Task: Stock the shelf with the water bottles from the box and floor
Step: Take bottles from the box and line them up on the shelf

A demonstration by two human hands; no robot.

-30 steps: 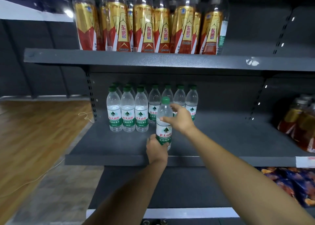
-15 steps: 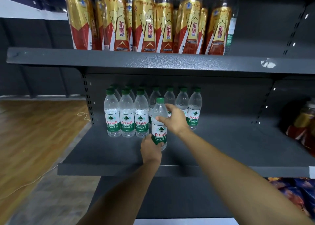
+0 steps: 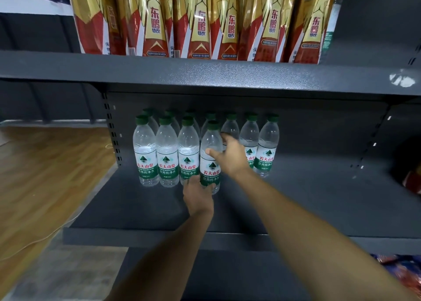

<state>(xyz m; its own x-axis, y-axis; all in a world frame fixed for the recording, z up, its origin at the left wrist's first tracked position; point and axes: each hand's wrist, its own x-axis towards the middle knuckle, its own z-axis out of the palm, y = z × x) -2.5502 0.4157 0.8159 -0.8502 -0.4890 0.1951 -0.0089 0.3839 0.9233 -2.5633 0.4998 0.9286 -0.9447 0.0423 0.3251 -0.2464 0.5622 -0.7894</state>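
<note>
About ten bottles were already lined up on the shelf; one more water bottle was gripped by the left hand and right hand, much shelf being left unfilled.

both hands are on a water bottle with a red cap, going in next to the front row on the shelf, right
Not quite: the cap is green, not red, as the head view shows. Both the left hand and right hand hold the water bottle beside the front row on the shelf.

gold-red drink bottles, wooden floor, snack packets
</note>
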